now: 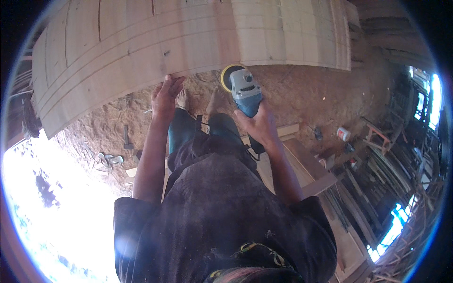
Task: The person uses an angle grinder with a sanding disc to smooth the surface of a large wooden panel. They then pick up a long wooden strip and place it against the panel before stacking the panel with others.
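Observation:
My right hand (260, 123) is closed around the body of an angle grinder (247, 96), blue and grey with a dark rear end. The grinder carries a round sanding disc (227, 79) with a yellow rim, close to the near edge of a large wooden panel (203, 40). Grooved lines run across the panel's pale and reddish boards. My left hand (165, 98) is at the same edge, farther left, its fingers loosely apart and holding nothing that I can see. Whether the disc touches the wood, I cannot tell.
Bare feet (217, 100) stand on the earth floor beneath the panel's edge. Sandals (109, 159) and wood scraps lie at left. Behind my right arm are long boards (302, 162), a white container (343, 134), a small wooden frame (377, 136) and stacked timber (373, 181).

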A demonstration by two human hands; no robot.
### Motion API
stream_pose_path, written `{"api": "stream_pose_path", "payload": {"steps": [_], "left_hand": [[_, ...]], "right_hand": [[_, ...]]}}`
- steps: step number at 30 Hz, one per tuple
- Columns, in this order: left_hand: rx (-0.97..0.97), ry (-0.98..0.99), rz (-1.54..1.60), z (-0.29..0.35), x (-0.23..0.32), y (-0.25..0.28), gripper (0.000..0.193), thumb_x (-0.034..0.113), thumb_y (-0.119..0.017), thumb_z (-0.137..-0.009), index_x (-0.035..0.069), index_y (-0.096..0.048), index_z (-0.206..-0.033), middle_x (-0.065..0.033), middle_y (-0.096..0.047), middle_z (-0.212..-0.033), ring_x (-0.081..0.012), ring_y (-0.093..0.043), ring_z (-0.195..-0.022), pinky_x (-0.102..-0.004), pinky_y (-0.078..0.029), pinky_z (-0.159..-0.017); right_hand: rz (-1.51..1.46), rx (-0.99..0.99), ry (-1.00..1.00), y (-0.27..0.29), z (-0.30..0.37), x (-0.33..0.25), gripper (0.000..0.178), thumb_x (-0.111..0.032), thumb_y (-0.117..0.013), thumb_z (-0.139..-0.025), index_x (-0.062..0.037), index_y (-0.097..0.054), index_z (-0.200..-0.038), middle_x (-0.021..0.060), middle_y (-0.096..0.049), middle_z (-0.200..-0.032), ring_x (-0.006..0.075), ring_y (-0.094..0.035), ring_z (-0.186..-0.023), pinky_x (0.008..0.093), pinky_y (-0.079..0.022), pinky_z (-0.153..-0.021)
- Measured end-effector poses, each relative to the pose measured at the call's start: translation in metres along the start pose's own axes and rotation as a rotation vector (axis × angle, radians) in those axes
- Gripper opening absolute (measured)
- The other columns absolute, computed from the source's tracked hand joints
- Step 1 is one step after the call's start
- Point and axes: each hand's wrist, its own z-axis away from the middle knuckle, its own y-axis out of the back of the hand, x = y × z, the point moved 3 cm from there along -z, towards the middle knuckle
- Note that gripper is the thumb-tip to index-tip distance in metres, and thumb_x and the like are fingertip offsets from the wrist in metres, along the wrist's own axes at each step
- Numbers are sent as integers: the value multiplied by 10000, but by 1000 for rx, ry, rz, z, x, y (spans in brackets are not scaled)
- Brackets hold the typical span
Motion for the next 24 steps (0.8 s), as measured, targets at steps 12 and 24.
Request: {"api": "stream_pose_path", "payload": {"steps": [12,24], "left_hand": [[53,-16,19,4,-3,-4,361,236,-658,-1034,-26,-544,-1255,-173,-660,-1263,-329,-669,-1209,-410,-570,-953],[-18,22,12,1,-21,-34,299,188,-668,-1022,-19,-565,-1211,-147,-682,-1191,-308,-687,-1180,-389,-567,-947]], "right_hand": [[-62,158,-22,43,-12,40,645,-296,-827,-820,50,-533,-1278,243,-723,-1026,394,-727,-970,465,-567,-815],[-218,305,-216,103,-14,89,496,-284,-843,-815,-12,-638,-1175,102,-716,-955,193,-700,-820,357,-557,-740]]}}
